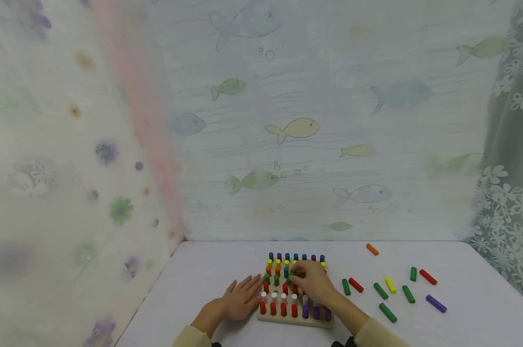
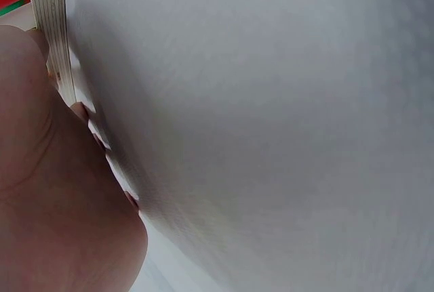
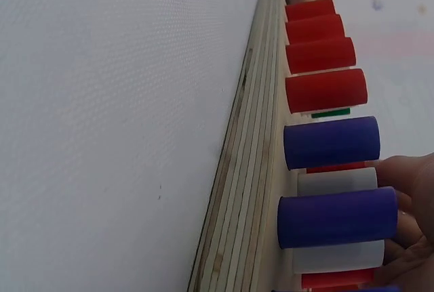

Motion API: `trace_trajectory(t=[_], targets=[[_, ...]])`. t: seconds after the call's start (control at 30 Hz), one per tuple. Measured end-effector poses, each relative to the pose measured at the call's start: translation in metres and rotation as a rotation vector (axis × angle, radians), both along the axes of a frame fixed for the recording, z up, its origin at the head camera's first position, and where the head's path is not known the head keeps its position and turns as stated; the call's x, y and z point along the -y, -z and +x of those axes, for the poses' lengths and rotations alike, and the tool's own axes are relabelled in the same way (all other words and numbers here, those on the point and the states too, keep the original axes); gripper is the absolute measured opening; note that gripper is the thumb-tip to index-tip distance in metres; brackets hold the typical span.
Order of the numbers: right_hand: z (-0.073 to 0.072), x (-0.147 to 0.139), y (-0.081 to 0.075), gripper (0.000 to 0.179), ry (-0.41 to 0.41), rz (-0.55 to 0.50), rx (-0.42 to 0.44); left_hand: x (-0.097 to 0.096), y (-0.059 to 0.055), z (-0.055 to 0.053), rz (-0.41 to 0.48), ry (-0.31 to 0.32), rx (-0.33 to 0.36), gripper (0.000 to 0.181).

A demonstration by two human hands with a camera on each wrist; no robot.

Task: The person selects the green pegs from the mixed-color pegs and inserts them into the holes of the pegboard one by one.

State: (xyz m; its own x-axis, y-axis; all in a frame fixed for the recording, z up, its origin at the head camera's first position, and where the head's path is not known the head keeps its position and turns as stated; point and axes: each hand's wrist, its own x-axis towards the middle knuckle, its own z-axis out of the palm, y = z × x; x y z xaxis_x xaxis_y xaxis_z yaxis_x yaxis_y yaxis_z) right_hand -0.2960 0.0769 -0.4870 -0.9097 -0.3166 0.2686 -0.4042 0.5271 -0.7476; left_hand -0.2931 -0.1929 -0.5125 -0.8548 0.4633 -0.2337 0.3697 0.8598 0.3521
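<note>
A wooden pegboard [image 1: 296,322] stands on the white table, filled with rows of coloured pegs. My left hand [image 1: 242,300] lies flat beside it, fingers straight and fingertips at its left edge. In the left wrist view, the palm [image 2: 61,190] is close to the board's layered side [image 2: 49,7]. Over the middle rows, my right hand [image 1: 316,284] pinches a green peg [image 1: 292,273] between thumb and fingers. Part of that peg and several pegs behind are hidden by the hand. The right wrist view shows purple pegs [image 3: 332,143] in front of the curled fingers [image 3: 407,231].
Loose pegs lie right of the board: several green ones [image 1: 388,312], a yellow one [image 1: 390,285], red ones [image 1: 428,277], a purple one [image 1: 436,303], and an orange one [image 1: 372,249] farther back. A fish-patterned curtain [image 1: 296,202] hangs behind the table.
</note>
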Motion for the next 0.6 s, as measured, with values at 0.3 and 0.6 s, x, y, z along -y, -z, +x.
trace_trajectory(t=[0.3,0.6], targets=[[-0.0026,0.0048,0.0044,0.010,-0.022,0.007,-0.009,0.0007,0.0067,-0.0033,0.006,-0.010,-0.008,0.066],[-0.0062,0.0068,0.0066,0.006,-0.009,0.057,-0.027,-0.0001,0.0059,-0.0025,0.006,-0.012,-0.011,0.066]])
